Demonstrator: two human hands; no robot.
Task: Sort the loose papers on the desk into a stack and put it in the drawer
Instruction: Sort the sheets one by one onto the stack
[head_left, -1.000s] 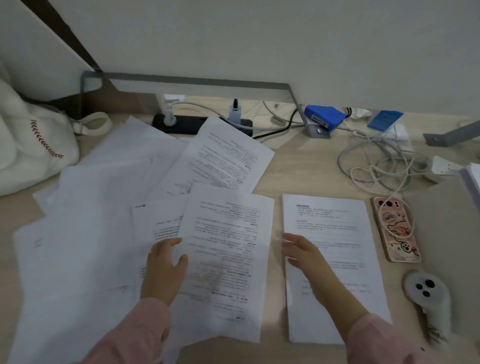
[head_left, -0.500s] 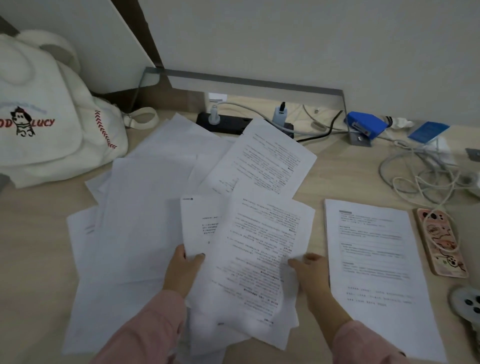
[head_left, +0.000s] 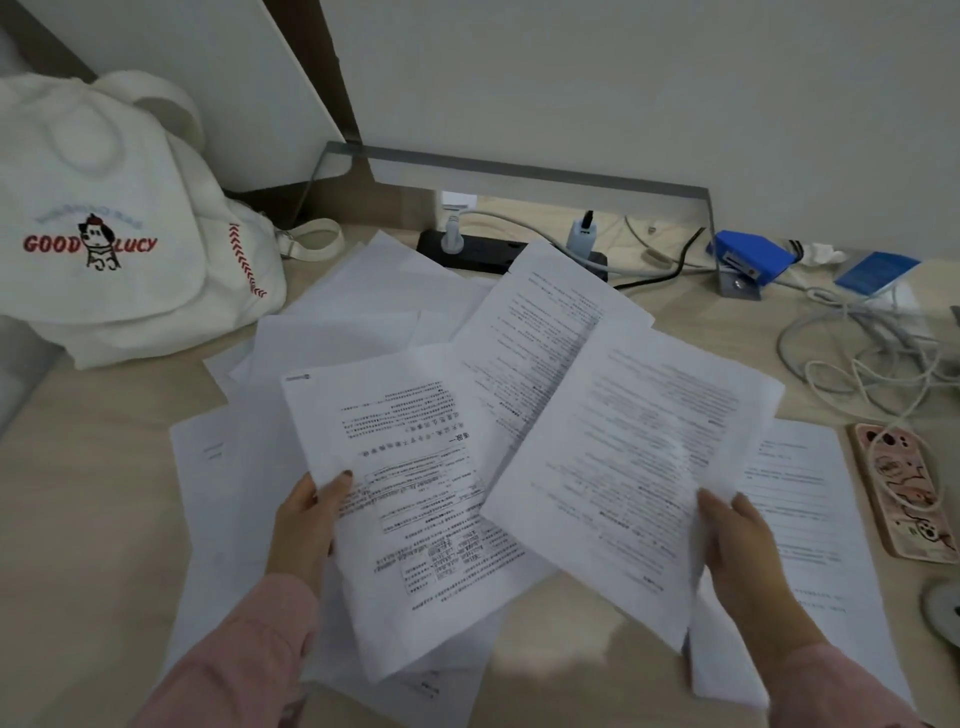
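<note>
While loose white printed papers lie spread over the pale wooden counter, the gathering step is on. The left hand pinches one printed sheet, thumb on top. The right hand has its fingers closed on the edge of a second sheet. Both sheets are lifted and overlap. A neat pile lies to the right. Next, I think, the two sheets need lining up and laying on that pile. No drawer shows.
</note>
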